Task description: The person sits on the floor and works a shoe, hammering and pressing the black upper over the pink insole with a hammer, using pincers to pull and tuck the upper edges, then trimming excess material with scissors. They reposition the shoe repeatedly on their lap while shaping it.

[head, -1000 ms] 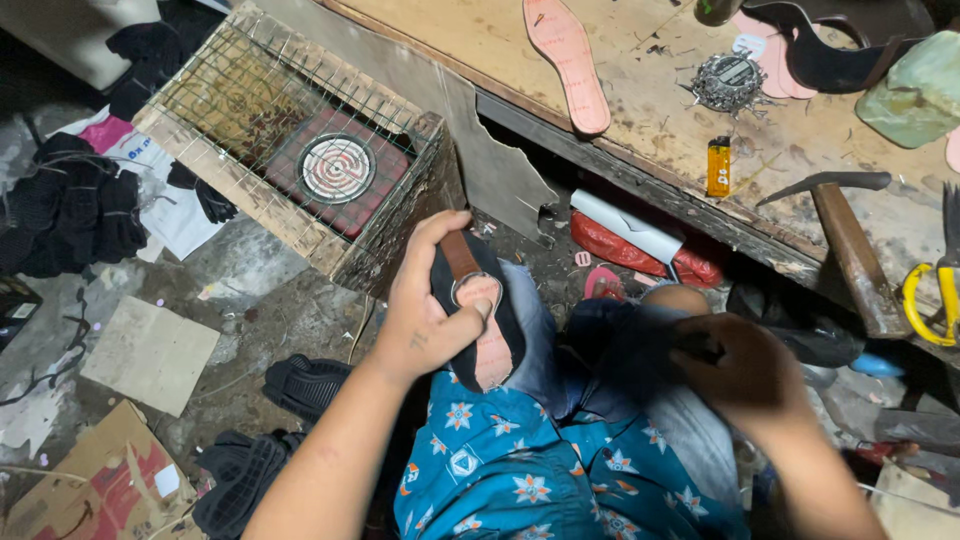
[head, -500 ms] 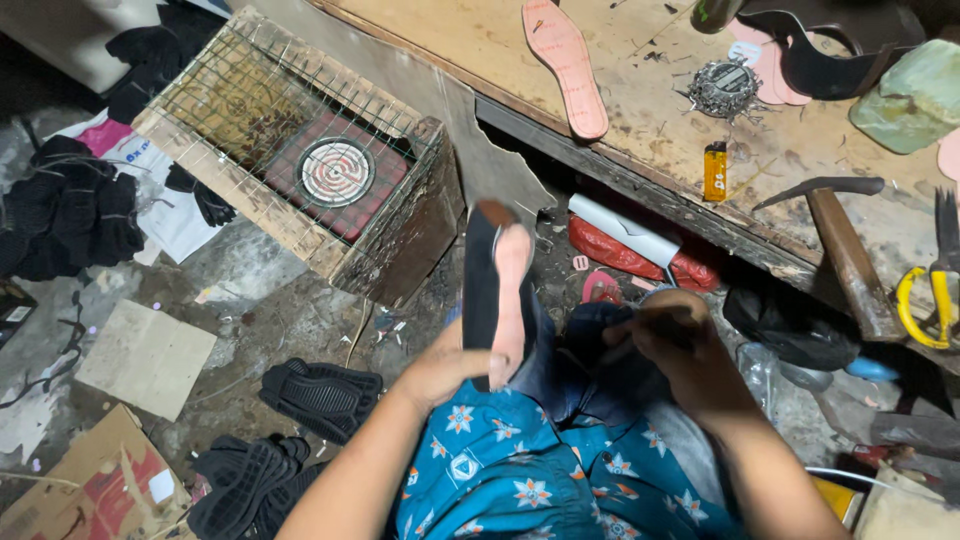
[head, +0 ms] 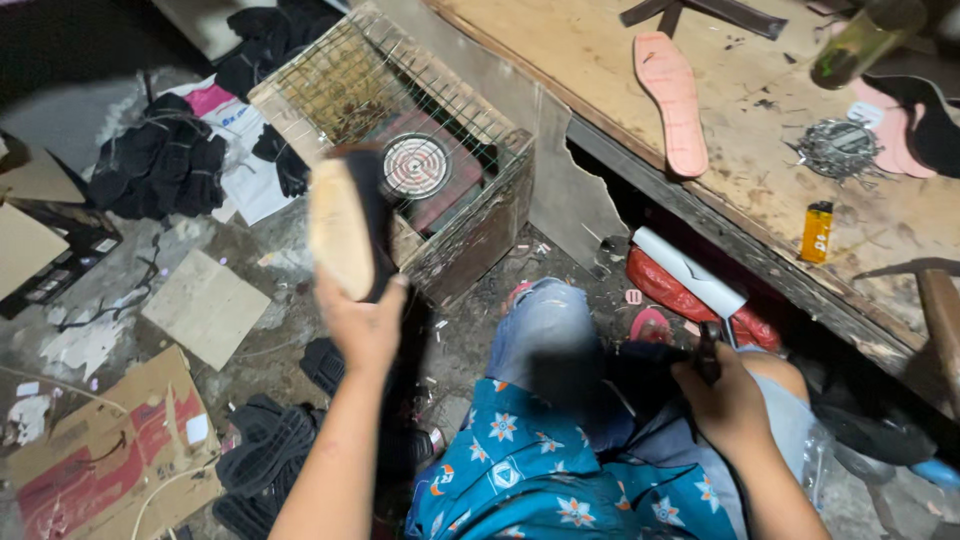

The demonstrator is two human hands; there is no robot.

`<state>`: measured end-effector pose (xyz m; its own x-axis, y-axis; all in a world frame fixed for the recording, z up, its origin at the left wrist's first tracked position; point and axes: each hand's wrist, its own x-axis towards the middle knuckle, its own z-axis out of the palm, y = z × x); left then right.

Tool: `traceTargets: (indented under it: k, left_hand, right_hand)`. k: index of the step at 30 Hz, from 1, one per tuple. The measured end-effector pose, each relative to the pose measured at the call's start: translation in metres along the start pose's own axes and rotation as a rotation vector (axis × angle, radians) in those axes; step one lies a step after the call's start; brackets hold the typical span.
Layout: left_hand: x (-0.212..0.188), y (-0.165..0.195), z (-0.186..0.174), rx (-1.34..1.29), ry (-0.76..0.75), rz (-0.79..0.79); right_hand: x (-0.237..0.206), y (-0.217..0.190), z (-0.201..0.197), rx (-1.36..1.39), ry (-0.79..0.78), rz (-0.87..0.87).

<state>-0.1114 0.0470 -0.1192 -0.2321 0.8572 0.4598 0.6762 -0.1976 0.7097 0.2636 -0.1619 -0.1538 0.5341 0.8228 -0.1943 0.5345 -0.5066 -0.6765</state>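
My left hand (head: pixel 365 325) holds a shoe sole (head: pixel 345 225) before the wire cage (head: pixel 400 100); my right hand (head: pixel 730 405) grips a dark tool (head: pixel 708 352).

Left hand (head: pixel 362 325) raised, arm outstretched, fingers clenched; right hand (head: pixel 728 400) low, fisted over lap.

Shoe sole (head: pixel 345 225), tan face, black edge, upright and blurred, gripped at its lower end by left hand (head: pixel 362 322). Dark slim tool (head: pixel 707 352) stands up from right hand (head: pixel 728 402) fist.
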Motion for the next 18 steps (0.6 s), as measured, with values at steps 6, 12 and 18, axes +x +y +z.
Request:
traceTargets:
  k: [6,12,18]
  left_hand:
    - [0.030,-0.053,-0.011,0.171,-0.013,-0.395]
    - [0.062,-0.054,0.009,0.336,-0.341,-0.531]
    - [0.093,-0.051,0.054,0.508,-0.516,-0.393]
  right_hand:
    - [-0.008,-0.001,0.007,-0.235,0.008,0.086]
    - [-0.007,-0.005,0.015,-0.278,0.004,0.048]
    - [-0.001,-0.004,0.019,-0.312,-0.071,0.114]
